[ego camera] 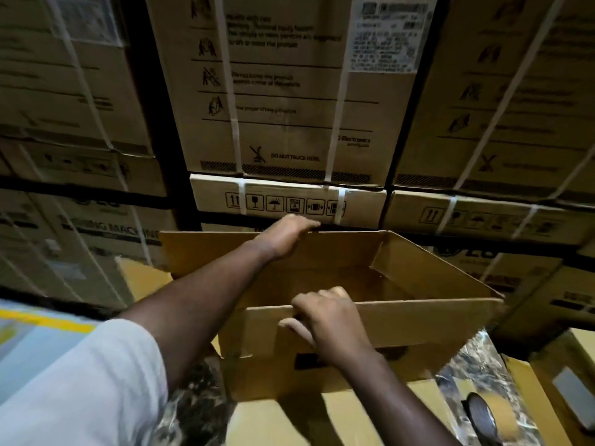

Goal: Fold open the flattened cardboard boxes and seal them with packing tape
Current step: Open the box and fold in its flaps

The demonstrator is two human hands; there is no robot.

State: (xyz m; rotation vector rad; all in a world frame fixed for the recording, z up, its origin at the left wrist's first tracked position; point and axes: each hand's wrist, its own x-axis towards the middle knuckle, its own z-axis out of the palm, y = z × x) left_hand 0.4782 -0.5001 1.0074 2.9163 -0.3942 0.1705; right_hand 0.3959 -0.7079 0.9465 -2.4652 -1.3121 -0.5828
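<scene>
Opened cardboard box [402, 323] before stacked cartons [283, 91]; tape roll [483, 416] below, right of it.

Brown cardboard box [402, 326] is opened up into a rectangular tube, top open, tilted toward the camera. Far flap stands upright, right flap angles inward, near flap hangs down outside. Dark print patch on the near wall. Roll of packing tape [483, 416] lies lower right, well apart from the box.
</scene>
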